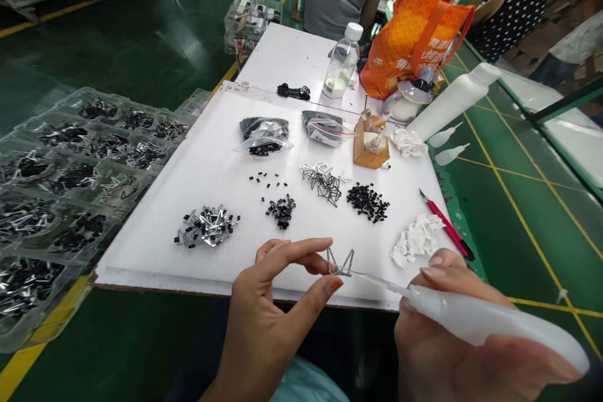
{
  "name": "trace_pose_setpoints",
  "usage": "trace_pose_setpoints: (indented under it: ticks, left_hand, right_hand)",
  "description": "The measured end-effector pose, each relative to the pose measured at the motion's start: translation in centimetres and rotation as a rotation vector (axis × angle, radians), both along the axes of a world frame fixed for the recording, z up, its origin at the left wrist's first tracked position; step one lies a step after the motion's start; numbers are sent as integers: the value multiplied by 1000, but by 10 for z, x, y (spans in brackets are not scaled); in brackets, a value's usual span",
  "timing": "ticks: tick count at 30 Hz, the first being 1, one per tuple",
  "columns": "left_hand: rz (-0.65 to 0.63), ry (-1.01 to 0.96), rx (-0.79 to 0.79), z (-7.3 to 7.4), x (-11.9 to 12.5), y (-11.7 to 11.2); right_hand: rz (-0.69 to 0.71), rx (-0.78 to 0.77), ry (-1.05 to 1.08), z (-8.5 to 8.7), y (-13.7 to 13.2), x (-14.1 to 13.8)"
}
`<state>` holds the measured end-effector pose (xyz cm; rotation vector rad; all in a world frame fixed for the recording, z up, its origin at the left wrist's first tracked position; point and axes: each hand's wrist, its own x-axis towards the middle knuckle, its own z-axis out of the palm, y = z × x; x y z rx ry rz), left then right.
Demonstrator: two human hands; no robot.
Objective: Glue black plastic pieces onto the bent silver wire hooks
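Between the thumb and fingers of my left hand (282,301) is a small bent metal piece (343,267), zigzag in outline. My right hand (452,326) is wrapped round a white squeeze bottle (490,317) with a long thin nozzle. The nozzle's tip meets or nearly meets the metal piece's right end; I cannot tell which. Beyond my hands lie a heap of similar metal pieces (325,183), a pile of small black parts (368,202), a smaller black pile (281,210) and a heap of silver pieces with black ends (210,226).
Crumpled tissue (417,240) and a red craft knife (447,226) lie near my right hand. Farther back are zip bags (264,133), an amber box (370,146), a clear bottle (343,63) and an orange bag (405,44). Compartment trays (85,176) stand left. A person sits beyond the white table (155,220).
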<state>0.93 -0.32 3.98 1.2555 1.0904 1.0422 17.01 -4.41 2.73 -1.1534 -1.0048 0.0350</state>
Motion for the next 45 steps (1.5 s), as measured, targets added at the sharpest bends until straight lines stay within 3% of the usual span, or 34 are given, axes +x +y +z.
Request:
trace_pose_setpoints:
  ticks: [19, 29, 37, 45]
  left_hand:
    - [22, -2, 2, 0, 0, 0]
    - [16, -1, -18, 1, 1, 0]
    - [15, 1, -14, 0, 0, -1]
    - [14, -5, -16, 0, 1, -2]
  right_hand:
    - [-9, -20, -6, 0, -1, 0]
    - [-84, -57, 14, 3, -3, 0]
    - [6, -11, -11, 2, 0, -1]
    - [-14, 1, -4, 0, 1, -1]
